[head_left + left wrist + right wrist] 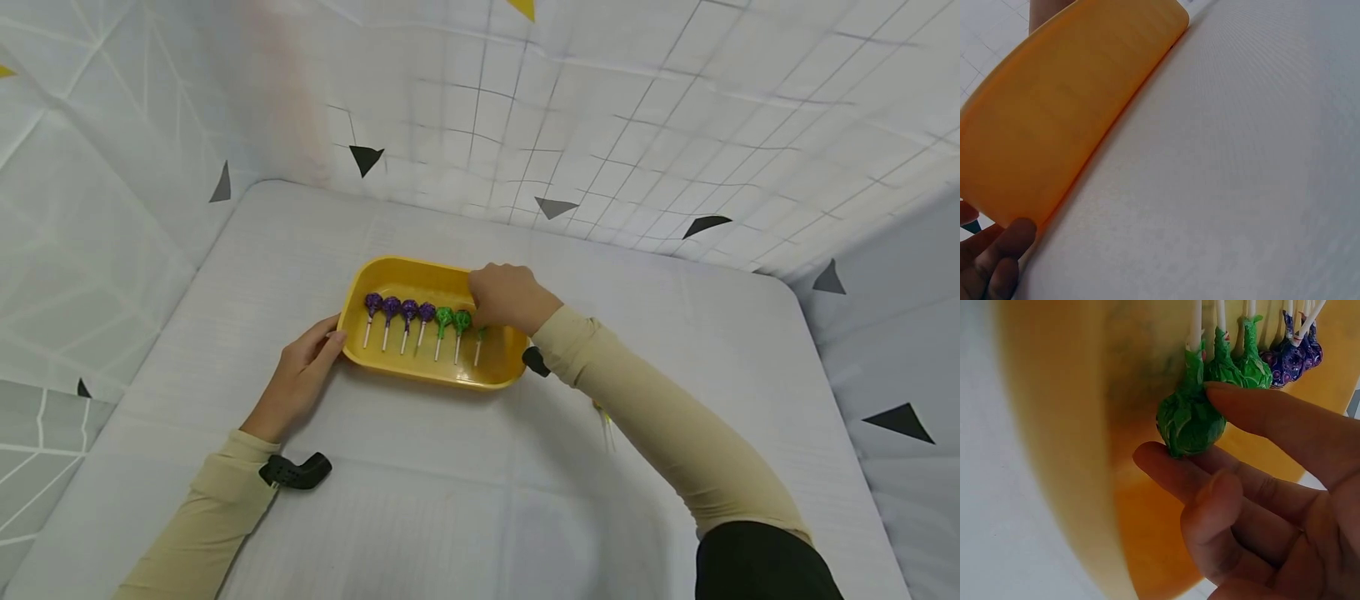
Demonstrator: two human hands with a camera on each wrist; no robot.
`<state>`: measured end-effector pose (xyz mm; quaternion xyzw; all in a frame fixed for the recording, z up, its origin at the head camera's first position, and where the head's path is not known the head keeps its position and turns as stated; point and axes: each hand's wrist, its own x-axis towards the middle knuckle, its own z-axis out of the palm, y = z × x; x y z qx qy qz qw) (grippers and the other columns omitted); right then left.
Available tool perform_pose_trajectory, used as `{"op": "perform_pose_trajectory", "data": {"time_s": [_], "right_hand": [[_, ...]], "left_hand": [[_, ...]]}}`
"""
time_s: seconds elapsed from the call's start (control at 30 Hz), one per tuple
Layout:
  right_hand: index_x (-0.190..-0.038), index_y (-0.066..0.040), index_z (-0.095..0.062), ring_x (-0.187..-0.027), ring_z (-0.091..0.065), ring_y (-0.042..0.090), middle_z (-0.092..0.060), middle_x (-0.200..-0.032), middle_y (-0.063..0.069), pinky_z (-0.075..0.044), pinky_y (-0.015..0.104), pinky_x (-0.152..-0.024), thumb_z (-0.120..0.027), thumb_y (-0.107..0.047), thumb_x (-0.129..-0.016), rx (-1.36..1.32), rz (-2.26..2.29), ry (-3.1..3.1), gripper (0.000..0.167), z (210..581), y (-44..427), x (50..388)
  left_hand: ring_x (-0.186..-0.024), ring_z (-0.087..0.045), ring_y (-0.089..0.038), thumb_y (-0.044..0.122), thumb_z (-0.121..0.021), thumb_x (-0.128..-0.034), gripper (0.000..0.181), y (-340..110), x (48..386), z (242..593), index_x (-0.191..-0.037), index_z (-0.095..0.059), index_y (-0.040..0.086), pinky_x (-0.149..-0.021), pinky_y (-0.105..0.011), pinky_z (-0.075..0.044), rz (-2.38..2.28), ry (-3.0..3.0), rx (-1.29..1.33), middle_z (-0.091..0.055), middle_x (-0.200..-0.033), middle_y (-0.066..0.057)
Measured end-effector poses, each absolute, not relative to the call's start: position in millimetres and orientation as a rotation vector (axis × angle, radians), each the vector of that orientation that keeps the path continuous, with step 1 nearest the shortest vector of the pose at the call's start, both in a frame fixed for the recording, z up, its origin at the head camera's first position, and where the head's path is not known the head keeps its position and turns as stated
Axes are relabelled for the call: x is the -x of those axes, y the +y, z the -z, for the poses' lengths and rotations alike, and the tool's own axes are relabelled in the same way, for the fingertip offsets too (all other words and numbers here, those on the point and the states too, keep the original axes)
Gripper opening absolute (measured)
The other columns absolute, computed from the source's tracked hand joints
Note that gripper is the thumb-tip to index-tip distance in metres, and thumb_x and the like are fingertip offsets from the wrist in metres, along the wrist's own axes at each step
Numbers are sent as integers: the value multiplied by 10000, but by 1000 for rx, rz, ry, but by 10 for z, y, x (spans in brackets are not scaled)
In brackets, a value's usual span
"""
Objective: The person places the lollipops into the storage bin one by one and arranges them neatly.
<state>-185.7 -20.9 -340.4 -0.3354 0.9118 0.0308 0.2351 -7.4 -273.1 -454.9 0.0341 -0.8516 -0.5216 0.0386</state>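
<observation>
A yellow tray (390, 358) lies on the white table with a row of wrapped lollipops inside. Several purple lollipops (408, 310) are on the left, followed by green lollipops (444, 318); all their white sticks point toward me. My right hand (510, 296) reaches over the tray's right part. In the right wrist view its fingers (1247, 406) hold the head of the last green lollipop (1191, 425), which the hand partly hides in the head view. My left hand (303, 367) grips the tray's left end, its thumb against the outer corner; the tray's outer wall (1066, 106) fills the left wrist view.
Something yellow with thin pale sticks (606, 421) lies on the table to the right of the tray, partly hidden by the right forearm. White patterned sheets (600, 108) hang behind and at both sides of the table (420, 517).
</observation>
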Motion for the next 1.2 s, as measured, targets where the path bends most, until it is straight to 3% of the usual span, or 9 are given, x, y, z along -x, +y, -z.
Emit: {"op": "perform_pose_trajectory", "data": {"time_s": [0.6,0.87,1.2], "right_hand": [[-1006,-85,-648,-762,-569,198,-631,-865,25,-495,354,-669,-775,-209,-878,936,-185,2493,218,3432,-285,1876],[-980,-95,-651,-759,-574,194,-623,-856,17,-585,420,-749,-786,-231,-887,967,-243,2504,213,3455,-301,1864],[-987,-92,-658,-774,-580,198,-638,-887,26,-582,414,-736,-817,-240,-871,982,-235,2502,246,3456,-300,1852]], "left_hand": [[-1503,-408,-358,393,-407,-1125,557,-2721,68,4536,-1575,-417,64,-1201,-567,-377,1608,-2616,-106,-451,-1603,-184],[-1507,-401,-369,381,-410,-1126,555,-2726,67,4533,-1570,-419,48,-1207,-561,-369,1610,-2612,-100,-447,-1603,-195],[-1512,-392,-373,392,-409,-1125,562,-2720,59,4516,-1576,-411,56,-1209,-574,-362,1620,-2617,-106,-438,-1610,-193]]}}
